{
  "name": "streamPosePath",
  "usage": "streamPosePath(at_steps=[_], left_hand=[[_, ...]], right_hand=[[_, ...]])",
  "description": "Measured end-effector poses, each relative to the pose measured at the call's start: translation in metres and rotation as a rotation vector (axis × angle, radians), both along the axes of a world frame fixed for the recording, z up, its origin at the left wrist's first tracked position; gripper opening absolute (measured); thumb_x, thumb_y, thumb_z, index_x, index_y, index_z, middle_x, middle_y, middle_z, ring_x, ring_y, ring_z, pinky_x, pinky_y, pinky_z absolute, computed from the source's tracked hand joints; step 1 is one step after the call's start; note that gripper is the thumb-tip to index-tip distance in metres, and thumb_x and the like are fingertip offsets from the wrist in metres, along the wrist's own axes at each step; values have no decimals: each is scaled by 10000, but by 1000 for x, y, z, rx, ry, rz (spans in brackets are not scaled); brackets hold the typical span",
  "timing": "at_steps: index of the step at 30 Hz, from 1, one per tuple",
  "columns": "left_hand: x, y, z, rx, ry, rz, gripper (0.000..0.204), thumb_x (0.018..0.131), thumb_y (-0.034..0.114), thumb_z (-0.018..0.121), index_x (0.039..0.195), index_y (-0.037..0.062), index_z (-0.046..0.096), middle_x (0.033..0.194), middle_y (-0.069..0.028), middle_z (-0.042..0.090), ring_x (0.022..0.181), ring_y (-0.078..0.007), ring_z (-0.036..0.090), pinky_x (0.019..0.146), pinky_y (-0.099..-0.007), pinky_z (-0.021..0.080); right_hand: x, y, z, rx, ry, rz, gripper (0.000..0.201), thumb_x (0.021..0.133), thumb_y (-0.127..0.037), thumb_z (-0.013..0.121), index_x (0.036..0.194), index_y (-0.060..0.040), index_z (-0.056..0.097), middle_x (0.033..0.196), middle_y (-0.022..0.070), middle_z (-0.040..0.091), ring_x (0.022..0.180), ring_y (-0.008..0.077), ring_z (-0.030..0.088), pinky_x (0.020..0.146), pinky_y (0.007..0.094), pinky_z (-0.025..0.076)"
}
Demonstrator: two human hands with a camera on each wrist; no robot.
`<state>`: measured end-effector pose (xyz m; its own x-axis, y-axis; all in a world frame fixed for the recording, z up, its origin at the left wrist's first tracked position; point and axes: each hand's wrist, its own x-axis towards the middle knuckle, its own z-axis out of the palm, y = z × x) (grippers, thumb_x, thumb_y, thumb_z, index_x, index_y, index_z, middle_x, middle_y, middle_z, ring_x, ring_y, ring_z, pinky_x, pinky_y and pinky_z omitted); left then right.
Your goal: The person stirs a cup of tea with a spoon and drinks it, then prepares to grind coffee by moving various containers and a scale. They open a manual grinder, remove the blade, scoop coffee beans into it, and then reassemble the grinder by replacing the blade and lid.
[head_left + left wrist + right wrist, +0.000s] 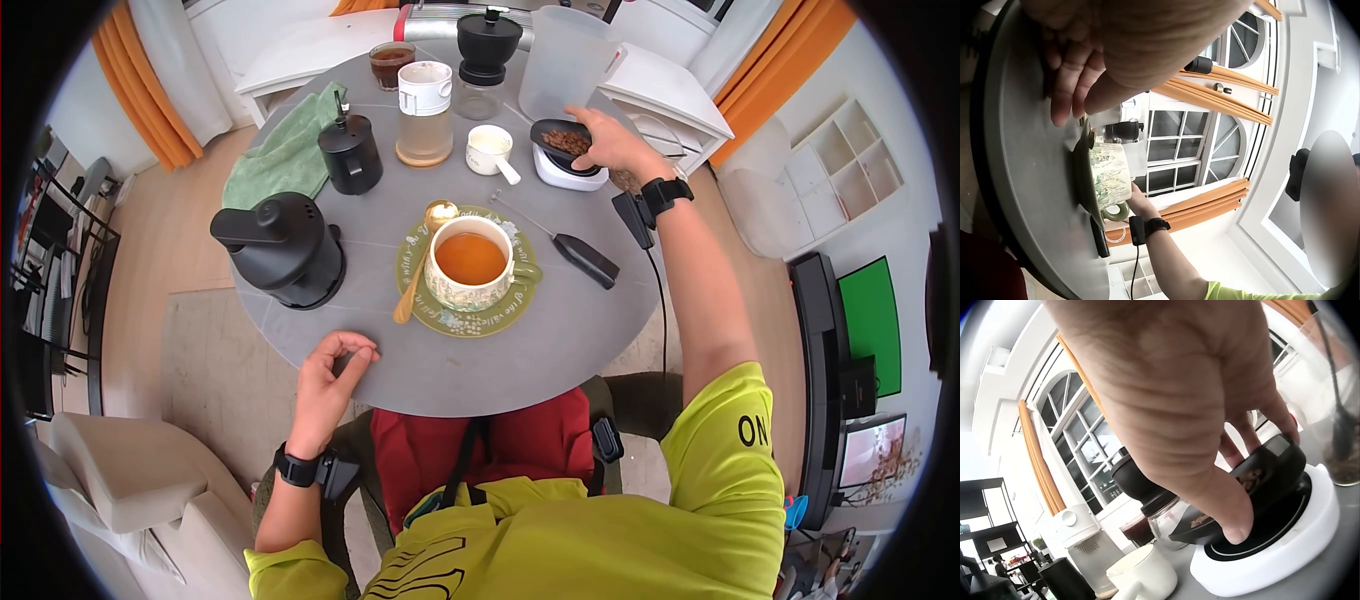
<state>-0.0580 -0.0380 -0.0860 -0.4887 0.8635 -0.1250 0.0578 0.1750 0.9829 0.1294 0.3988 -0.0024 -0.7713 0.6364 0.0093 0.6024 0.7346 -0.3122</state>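
My right hand (612, 143) grips a small black dish (1272, 464) of coffee beans (566, 142), thumb on the near side and fingers over the far rim. In the right wrist view the dish tilts over the black top of a white kitchen scale (1235, 580). My left hand (334, 372) rests at the table's front edge, fingers loosely curled and holding nothing. Nearest to it, a patterned cup (468, 290) of orange-brown drink stands on a green saucer (480, 326), with a wooden-handled spoon (408, 295) lying on the saucer's left side.
A black milk frother (585, 260) lies right of the saucer. Left stand a black kettle-like appliance (280, 250) and a black pot (350, 155) near a green towel (265, 180). Behind are a white cup (488, 150), a hand grinder (487, 45), a glass of dark drink (391, 68) and a translucent pitcher (562, 65).
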Motion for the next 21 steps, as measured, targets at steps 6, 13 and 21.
streamPosePath(at_steps=[6, 13, 21], left_hand=[[1, 1, -2, -4, -14, 1, 77, 929, 59, 582, 973, 11, 623, 888, -25, 651, 890, -94, 581, 829, -240, 440], [-1, 0, -4, -4, 9, 4, 77, 928, 58, 582, 967, 9, 628, 896, -29, 652, 893, -97, 584, 836, -245, 441], [0, 1, -3, 6, -2, 3, 74, 927, 50, 582, 968, 7, 626, 902, -29, 648, 897, -99, 587, 838, -241, 442]], right_hand=[[1, 4, 0, -32, -72, -35, 879, 657, -94, 793, 1431, -80, 377, 1407, 190, 446, 1301, 345, 430, 1088, 389, 371], [11, 16, 12, 179, 141, -32, 550, 790, -127, 705, 1307, -41, 537, 1263, 220, 577, 1197, 351, 533, 1013, 399, 429], [20, 25, 20, 216, 251, -152, 248, 852, -72, 578, 1079, -22, 664, 970, 168, 694, 916, 327, 654, 832, 413, 497]])
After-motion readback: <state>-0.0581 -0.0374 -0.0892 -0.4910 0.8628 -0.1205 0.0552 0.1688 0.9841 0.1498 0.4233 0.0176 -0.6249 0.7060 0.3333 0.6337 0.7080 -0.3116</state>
